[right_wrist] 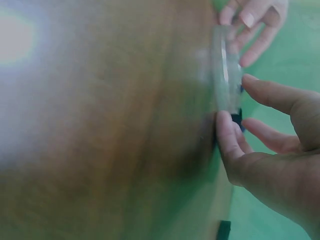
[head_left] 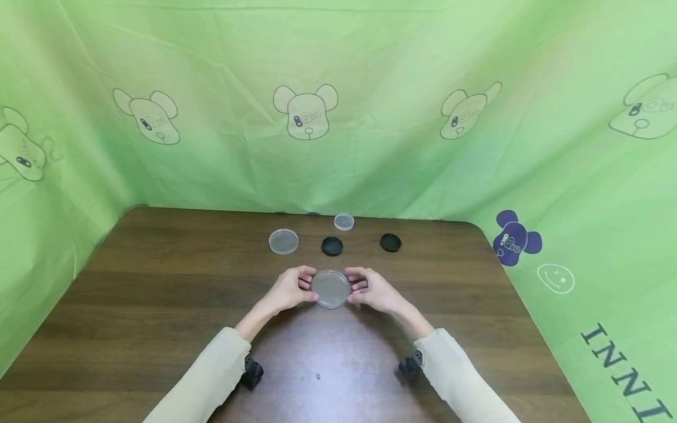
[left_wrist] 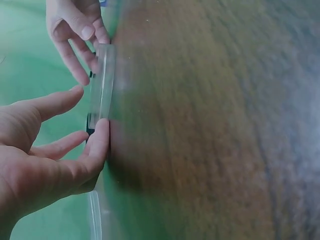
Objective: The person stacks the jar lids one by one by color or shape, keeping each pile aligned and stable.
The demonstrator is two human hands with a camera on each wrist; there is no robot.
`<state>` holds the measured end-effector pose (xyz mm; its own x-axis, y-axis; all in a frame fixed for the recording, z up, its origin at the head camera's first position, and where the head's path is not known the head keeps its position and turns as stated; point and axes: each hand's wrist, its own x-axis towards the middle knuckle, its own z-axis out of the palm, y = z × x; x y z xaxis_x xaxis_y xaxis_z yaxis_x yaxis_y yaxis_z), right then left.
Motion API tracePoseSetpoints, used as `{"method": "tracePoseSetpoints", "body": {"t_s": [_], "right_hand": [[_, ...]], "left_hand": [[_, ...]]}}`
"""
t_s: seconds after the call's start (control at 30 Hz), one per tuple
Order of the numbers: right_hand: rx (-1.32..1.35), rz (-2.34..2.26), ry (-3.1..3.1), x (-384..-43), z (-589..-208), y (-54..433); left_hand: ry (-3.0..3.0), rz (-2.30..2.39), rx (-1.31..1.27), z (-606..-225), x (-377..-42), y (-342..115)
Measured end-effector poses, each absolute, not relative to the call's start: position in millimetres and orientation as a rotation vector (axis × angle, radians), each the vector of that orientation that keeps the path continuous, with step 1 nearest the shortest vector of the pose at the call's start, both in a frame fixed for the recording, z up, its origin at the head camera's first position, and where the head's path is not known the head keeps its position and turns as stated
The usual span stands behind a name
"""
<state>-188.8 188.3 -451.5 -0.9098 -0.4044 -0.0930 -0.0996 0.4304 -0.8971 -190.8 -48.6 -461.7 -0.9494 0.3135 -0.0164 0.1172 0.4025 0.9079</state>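
A clear, shallow round petri dish (head_left: 331, 289) is between my two hands near the middle of the table. My left hand (head_left: 291, 288) holds its left edge, thumb at the near side and fingers farther back. Opposite, my right hand (head_left: 372, 289) holds the right edge in much the same way. Seen edge-on in the left wrist view, the petri dish (left_wrist: 103, 82) lies low, close to the tabletop; whether it touches the wood I cannot tell. The right wrist view shows fingertips against the near end of the petri dish (right_wrist: 225, 72).
Behind the hands lie a clear round dish (head_left: 283, 241), a smaller clear round dish (head_left: 344, 221), a black round piece (head_left: 331, 246) and another black round piece (head_left: 390, 242). The brown wooden table (head_left: 158, 294) meets a green printed curtain (head_left: 370, 158) at the back and sides.
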Motion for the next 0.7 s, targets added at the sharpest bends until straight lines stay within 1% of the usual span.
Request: {"method": "tracePoseSetpoints", "body": {"t_s": [0.3, 0.7], "right_hand": [[-0.430, -1.412, 2.468, -198, -440, 190], [-0.407, -1.471, 2.583, -210, -438, 167]], "left_hand": [[2.463, 1.625, 0.316, -462, -193, -63], [2.471, 1.708, 0.214, -448, -208, -96]]}}
